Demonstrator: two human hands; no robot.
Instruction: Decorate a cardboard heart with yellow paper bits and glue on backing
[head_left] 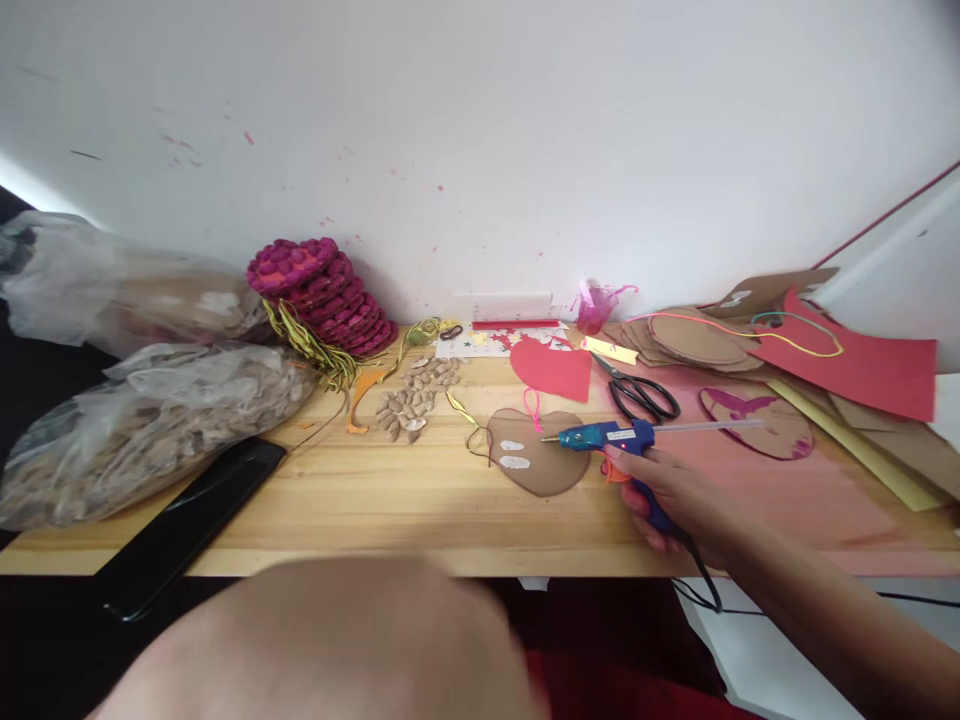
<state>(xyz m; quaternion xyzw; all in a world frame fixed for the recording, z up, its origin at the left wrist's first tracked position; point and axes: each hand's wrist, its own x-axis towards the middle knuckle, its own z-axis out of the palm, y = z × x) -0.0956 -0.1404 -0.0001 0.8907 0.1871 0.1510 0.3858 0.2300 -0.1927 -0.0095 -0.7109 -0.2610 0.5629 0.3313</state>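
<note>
My right hand (664,500) is wrapped round a blue glue gun (609,437) with an orange trigger and a clear glue stick out of its back. The gun's nozzle hangs over a brown cardboard shape (546,478), rounded with a notch at its top. Two white oval patches (514,455) show on the cardboard, and a pink loop (532,405) rises from its top edge. A large, blurred part of my left hand or arm (322,640) fills the bottom of the view close to the camera; its fingers cannot be made out.
Tan shells (409,405) lie loose beyond the cardboard shape. Purple stacked pieces (330,295), a bag of shells (172,420) and a black tray (191,520) are at left. Scissors (637,390), red paper (555,370) and cardboard discs (686,340) lie at right.
</note>
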